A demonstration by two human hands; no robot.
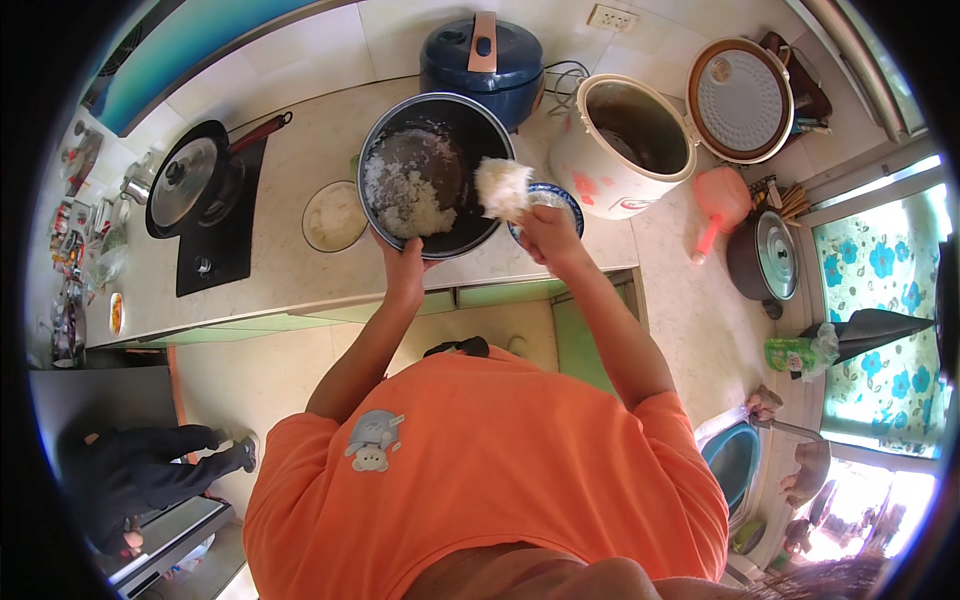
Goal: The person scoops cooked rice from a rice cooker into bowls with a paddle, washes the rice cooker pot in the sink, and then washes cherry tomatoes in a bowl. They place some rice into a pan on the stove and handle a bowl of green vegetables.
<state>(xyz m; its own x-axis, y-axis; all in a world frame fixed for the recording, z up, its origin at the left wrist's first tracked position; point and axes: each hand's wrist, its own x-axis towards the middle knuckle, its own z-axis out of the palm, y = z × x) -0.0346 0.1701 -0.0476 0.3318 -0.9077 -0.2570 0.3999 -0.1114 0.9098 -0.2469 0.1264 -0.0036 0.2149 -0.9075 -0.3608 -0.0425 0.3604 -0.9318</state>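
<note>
My left hand [405,262] grips the near rim of a dark rice cooker inner pot [487,127], tilted towards me, with cooked white rice [412,199] along its left and lower inside. In my right hand [551,236] is a rice paddle, its head covered by a clump of rice [503,187] over the pot's right rim. Partly behind that hand stands a blue-and-white bowl [576,206] holding rice. A round bowl of rice [334,217] sits on the counter, left of the pot.
Behind the pot stands a blue rice cooker [517,82]. To the right are an open cream rice cooker [600,161], a pink ladle [721,199] and a lidded pot [742,259]. At left, a lidded pan [180,180] rests on the cooktop [217,255]. Another person [150,465] is at lower left.
</note>
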